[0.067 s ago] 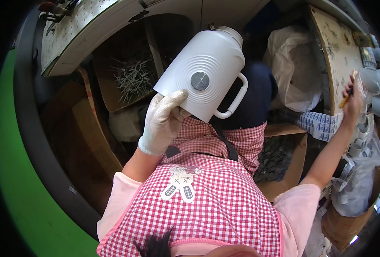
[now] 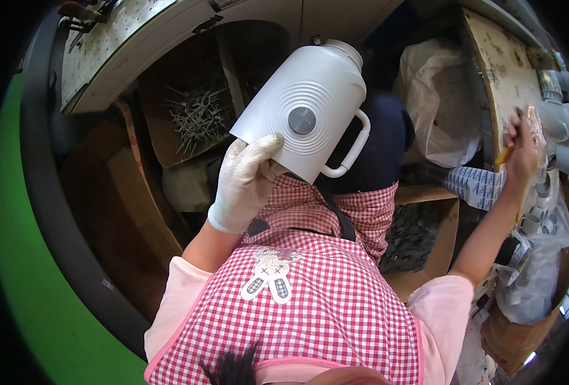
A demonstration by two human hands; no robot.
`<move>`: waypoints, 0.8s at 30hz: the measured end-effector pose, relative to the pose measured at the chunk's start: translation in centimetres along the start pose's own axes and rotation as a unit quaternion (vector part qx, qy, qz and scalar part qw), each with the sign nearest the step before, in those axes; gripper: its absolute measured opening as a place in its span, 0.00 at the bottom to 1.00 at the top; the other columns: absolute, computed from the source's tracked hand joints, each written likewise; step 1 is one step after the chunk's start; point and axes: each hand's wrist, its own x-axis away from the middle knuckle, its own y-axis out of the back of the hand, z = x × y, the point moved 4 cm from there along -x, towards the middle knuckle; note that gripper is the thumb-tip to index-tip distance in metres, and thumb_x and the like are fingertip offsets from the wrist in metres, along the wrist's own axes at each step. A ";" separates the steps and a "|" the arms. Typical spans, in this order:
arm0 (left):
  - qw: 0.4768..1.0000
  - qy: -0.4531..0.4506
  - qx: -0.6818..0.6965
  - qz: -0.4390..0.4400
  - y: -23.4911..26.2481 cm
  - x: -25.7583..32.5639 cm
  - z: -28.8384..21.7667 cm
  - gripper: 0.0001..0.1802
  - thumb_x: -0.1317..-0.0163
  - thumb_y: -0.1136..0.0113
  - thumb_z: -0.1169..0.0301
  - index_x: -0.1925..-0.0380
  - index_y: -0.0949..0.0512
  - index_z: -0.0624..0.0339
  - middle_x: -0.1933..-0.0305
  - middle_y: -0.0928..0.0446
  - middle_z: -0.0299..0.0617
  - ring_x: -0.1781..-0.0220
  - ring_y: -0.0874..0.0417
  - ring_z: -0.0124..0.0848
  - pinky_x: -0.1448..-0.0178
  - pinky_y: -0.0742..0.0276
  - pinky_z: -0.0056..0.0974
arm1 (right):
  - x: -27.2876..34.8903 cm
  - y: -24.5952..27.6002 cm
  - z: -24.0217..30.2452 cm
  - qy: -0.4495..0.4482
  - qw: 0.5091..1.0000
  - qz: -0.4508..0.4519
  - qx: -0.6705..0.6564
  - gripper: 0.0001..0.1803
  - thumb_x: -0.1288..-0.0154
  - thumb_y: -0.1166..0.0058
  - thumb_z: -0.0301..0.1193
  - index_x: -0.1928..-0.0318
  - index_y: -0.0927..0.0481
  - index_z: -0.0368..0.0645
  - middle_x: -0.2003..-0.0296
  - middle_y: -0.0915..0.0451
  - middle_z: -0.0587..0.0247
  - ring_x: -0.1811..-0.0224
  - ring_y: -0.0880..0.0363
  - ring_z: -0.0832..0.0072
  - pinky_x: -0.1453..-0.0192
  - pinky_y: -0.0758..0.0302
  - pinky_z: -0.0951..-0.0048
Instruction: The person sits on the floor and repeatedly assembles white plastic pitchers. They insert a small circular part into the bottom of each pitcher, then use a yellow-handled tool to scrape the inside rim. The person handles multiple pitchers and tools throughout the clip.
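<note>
My left hand [image 2: 241,186], in a whitish work glove, grips the lower rim of a white plastic jug body [image 2: 316,144], thumb outside and fingers tucked under its open bottom. The jug body is tilted, with its neck up and to the right and its side handle [image 2: 355,149] facing right. A round grey disc [image 2: 302,120] sits in the middle of concentric ridges on its side. Far to the right, my bare right hand [image 2: 521,151] has curled fingers around a thin yellow tool [image 2: 504,156], whose exact kind is unclear. That hand is beside the board and some clear plastic.
A box of thin grey plastic sprues [image 2: 201,119] stands beneath the bench [image 2: 137,42]. Grey discs [image 2: 413,237] fill a carton right of my lap. A clear plastic bag [image 2: 426,102] hangs beside a worn wooden board [image 2: 509,77]. Pale plastic parts [image 2: 560,122] crowd the right edge.
My right hand has shifted slightly left and down, with the yellow tool in it. The jug body has turned very slightly in my left hand.
</note>
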 end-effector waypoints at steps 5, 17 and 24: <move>1.000 -0.008 -0.029 -0.004 -1.4 0.1 0.6 0.17 0.24 0.45 0.69 0.44 0.24 0.74 0.54 0.14 0.48 0.57 0.11 0.29 0.52 0.12 0.33 | 16.4 -22.2 2.0 -0.184 0.919 0.323 0.134 0.23 0.23 0.48 0.27 0.30 0.23 0.48 0.62 0.13 0.60 0.71 0.18 0.79 0.70 0.24 0.80; 0.999 -0.034 -0.001 0.036 -0.1 0.5 1.0 0.18 0.22 0.49 0.71 0.41 0.26 0.75 0.47 0.17 0.51 0.52 0.10 0.35 0.46 0.10 0.41 | 20.1 -27.5 0.4 0.178 0.877 0.319 0.313 0.24 0.23 0.48 0.21 0.29 0.24 0.47 0.48 0.15 0.45 0.50 0.12 0.58 0.45 0.19 0.67; 0.998 -0.036 0.015 0.049 0.0 0.1 0.9 0.18 0.22 0.48 0.71 0.40 0.26 0.74 0.47 0.17 0.51 0.51 0.10 0.34 0.48 0.09 0.40 | 20.7 -28.2 0.3 0.169 0.844 0.314 0.400 0.28 0.23 0.51 0.20 0.26 0.28 0.51 0.54 0.16 0.40 0.56 0.13 0.52 0.48 0.18 0.65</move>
